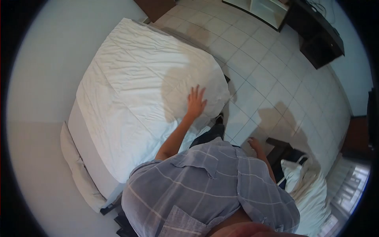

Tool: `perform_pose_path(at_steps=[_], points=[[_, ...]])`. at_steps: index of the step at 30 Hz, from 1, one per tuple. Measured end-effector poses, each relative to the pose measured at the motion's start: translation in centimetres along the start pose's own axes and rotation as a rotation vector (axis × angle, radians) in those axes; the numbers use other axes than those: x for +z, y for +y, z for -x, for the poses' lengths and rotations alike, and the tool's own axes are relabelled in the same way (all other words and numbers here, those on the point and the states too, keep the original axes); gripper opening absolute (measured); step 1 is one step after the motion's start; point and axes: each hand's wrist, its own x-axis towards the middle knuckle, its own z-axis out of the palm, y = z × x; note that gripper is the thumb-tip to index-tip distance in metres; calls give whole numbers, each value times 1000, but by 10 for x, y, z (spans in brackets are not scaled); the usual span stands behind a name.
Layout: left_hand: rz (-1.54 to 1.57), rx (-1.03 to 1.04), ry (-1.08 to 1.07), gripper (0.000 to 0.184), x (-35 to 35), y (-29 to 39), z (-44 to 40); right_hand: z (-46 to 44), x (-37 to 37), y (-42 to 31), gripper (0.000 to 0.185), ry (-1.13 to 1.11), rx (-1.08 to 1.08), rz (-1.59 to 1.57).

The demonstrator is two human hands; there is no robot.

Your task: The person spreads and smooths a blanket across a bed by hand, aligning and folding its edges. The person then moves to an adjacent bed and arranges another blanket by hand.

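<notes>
My left hand (196,102) is over the white duvet (130,75) with its fingers spread, close to the bed's rounded corner. It appears to rest flat on the cloth, which is wrinkled across much of the bed. A pale sheet (92,142) shows along the near left side, where the duvet stops short. Out to the right, my right hand (253,142) hangs over the tiled floor, small in view, its fingers loosely extended and nothing visible in them. A dark wooden piece of furniture (281,147) stands beside that hand.
Light pillows (79,170) lie at the bed's left end by the wall. White bedding (312,189) is heaped at the lower right. A dark cabinet (316,35) and an open white shelf (266,10) stand across the tiled floor (256,67). Brown furniture (156,8) is at the top.
</notes>
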Motion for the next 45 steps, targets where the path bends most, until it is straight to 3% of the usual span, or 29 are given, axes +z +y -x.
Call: perform_pose_path(at_steps=[3,6,9,13,14,16,18,22,30,33,36,39,42,45], points=[[59,-369,159,59,-5,-21,-66,-54,-39,-42,43,-51,-41,-133],[92,-579,136,60,22,-40,-122,-99,-91,-79,43,-22,-97,-186],[-171,-615,-5,66,39,-20,-167,-133,-157,-121,40,-6,-137,-275],[12,-803,247,74,45,-36,-210,-168,-213,-120,35,54,10,-492],[19,-874,330,75,46,-46,-225,-176,-226,-115,36,44,41,-482],[-9,-1035,429,83,46,-61,-256,-244,-180,-4,38,141,-97,-21],[-145,-1099,372,86,48,-72,-273,-255,-215,2,41,-108,-131,14],[-372,-1163,338,89,59,-75,-287,-316,-307,-29,35,-79,-63,48],[-430,-1276,266,83,54,-67,-304,-482,-452,-87,35,-177,-292,277],[-429,-1348,277,83,51,-68,-316,-527,-467,-137,36,-292,-355,443],[-439,-1404,325,80,49,-67,-323,-577,-448,-181,38,-378,-573,507],[-455,-1457,394,76,55,-75,-334,-599,-440,-270,38,-510,-616,510],[-444,-1504,432,73,56,-90,-348,-613,-428,-353,38,-510,-616,520],[-426,-1547,418,74,41,-114,-373,-662,-394,-386,37,-566,-790,626]])
